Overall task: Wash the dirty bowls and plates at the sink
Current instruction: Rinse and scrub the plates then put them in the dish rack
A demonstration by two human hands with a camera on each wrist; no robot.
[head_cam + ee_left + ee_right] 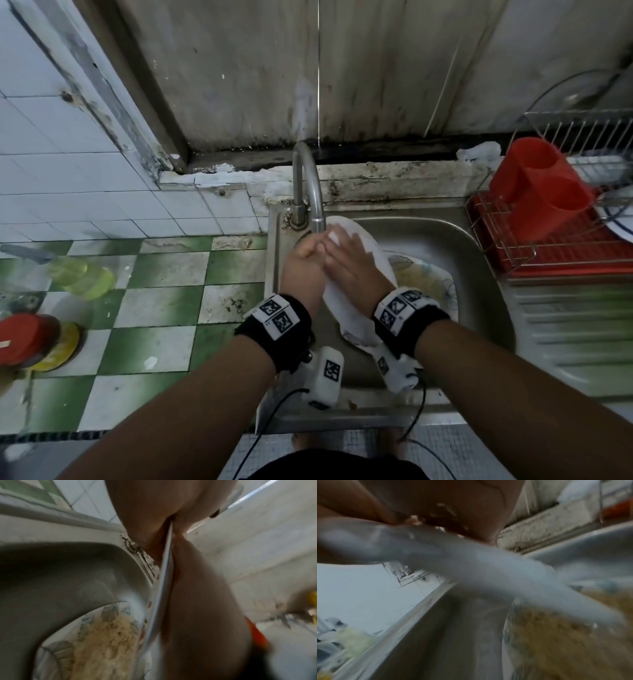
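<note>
A white plate (342, 308) stands tilted on edge over the steel sink (445, 236), its top under the faucet spout (317, 219). My left hand (308, 248) pinches the plate's upper left rim; in the left wrist view the thin rim (165, 568) runs between thumb and fingers. My right hand (346, 253) lies flat on the plate's face with straight, spread fingers. The same plate (488, 568) shows blurred in the right wrist view. Under it in the basin lies a leaf-patterned plate (428, 277) smeared with yellowish food (102, 635).
A wire dish rack on a red tray (565, 253) stands right of the sink, holding a red double cup holder (541, 192) and a plate (616, 222). Left, on the green-and-white tiled counter, lie a yellow-green bottle (82, 274) and red and yellow round items (34, 342).
</note>
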